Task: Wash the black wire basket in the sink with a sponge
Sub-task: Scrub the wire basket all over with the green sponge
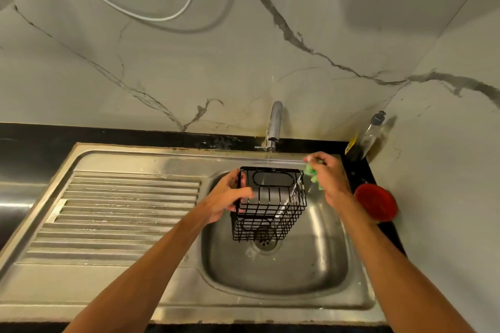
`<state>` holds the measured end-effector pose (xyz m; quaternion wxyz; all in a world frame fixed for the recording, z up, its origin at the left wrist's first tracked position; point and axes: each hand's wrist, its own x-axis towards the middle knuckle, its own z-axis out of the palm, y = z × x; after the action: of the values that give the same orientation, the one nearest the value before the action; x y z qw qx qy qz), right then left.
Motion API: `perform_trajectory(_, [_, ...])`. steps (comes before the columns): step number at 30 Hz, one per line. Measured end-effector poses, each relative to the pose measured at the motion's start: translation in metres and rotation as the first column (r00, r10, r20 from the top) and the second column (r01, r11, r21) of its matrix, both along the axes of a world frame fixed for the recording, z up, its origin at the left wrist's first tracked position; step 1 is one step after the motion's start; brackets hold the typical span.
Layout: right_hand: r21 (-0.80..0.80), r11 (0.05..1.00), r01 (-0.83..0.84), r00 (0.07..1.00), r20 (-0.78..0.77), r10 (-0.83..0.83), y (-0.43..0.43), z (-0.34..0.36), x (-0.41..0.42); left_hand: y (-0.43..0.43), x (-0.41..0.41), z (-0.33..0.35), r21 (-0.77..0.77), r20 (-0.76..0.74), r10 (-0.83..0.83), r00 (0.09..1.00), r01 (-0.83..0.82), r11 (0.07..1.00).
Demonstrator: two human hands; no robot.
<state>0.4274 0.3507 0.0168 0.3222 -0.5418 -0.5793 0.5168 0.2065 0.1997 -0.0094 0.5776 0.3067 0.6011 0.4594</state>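
Observation:
A black wire basket (270,204) hangs tilted over the steel sink bowl (319,265), under a thin stream of water from the tap (274,124). My left hand (228,196) grips the basket's left side, fingers wrapped round its wires. My right hand (328,177) holds a green sponge (312,176) against the basket's upper right corner. The sponge is mostly hidden by my fingers.
A ribbed steel draining board (121,213) lies left of the bowl. A drain (265,244) sits below the basket. A dish soap bottle (365,138) stands in the back right corner. A red round container (377,204) rests on the black counter right of the sink.

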Motion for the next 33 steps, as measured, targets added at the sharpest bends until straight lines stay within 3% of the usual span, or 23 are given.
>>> perform_trajectory(2, [0.005, 0.978, 0.208, 0.976, -0.063, -0.207, -0.008, -0.003, -0.001, 0.000, 0.005, -0.006, 0.007, -0.051, 0.012, 0.999, -0.012, 1.000])
perform_trajectory(3, [-0.035, 0.975, 0.220, 0.968, -0.116, -0.223, -0.013, -0.004, -0.001, -0.001, 0.006, -0.008, 0.019, -0.058, 0.035, 0.998, -0.034, 0.999])
perform_trajectory(7, [-0.153, 0.986, 0.067, 0.964, -0.246, -0.103, -0.040, -0.008, -0.005, -0.009, 0.011, -0.012, 0.048, -0.091, 0.096, 0.991, -0.092, 0.995])
perform_trajectory(10, [0.081, 0.995, -0.059, 0.998, 0.028, 0.057, -0.067, -0.007, -0.016, -0.013, 0.019, -0.015, 0.095, -0.079, 0.111, 0.991, -0.104, 0.990])
perform_trajectory(12, [0.288, 0.940, -0.183, 0.971, 0.201, 0.127, -0.082, -0.009, -0.022, -0.014, 0.023, -0.016, 0.110, -0.074, 0.154, 0.985, -0.145, 0.983])
perform_trajectory(15, [0.462, 0.859, -0.220, 0.932, 0.361, 0.045, -0.080, -0.012, -0.016, -0.015, 0.025, -0.019, 0.130, -0.090, 0.158, 0.983, -0.145, 0.981])
perform_trajectory(19, [0.519, 0.844, -0.133, 0.922, 0.377, -0.086, -0.078, -0.011, -0.017, -0.015, 0.024, -0.023, 0.142, -0.183, 0.158, 0.970, -0.133, 0.981])
perform_trajectory(23, [0.596, 0.715, -0.365, 0.897, 0.432, 0.098, -0.103, -0.012, -0.040, -0.013, 0.027, -0.024, 0.144, -0.216, 0.151, 0.965, -0.121, 0.982])
perform_trajectory(27, [0.539, 0.840, -0.057, 0.937, 0.319, -0.141, -0.079, -0.009, -0.025, -0.018, 0.030, -0.024, 0.137, -0.196, 0.131, 0.972, -0.105, 0.985])
perform_trajectory(29, [0.551, 0.819, -0.162, 0.939, 0.341, -0.044, -0.091, -0.002, -0.043, -0.017, 0.030, -0.026, 0.150, -0.216, 0.121, 0.969, -0.089, 0.985])
perform_trajectory(31, [0.576, 0.720, -0.387, 0.894, 0.427, 0.138, -0.118, 0.002, -0.071, -0.017, 0.034, -0.025, 0.174, -0.235, 0.132, 0.963, -0.092, 0.980])
perform_trajectory(33, [0.599, 0.664, -0.447, 0.875, 0.447, 0.186, -0.122, 0.000, -0.076, -0.017, 0.035, -0.025, 0.193, -0.238, 0.140, 0.961, -0.094, 0.977])
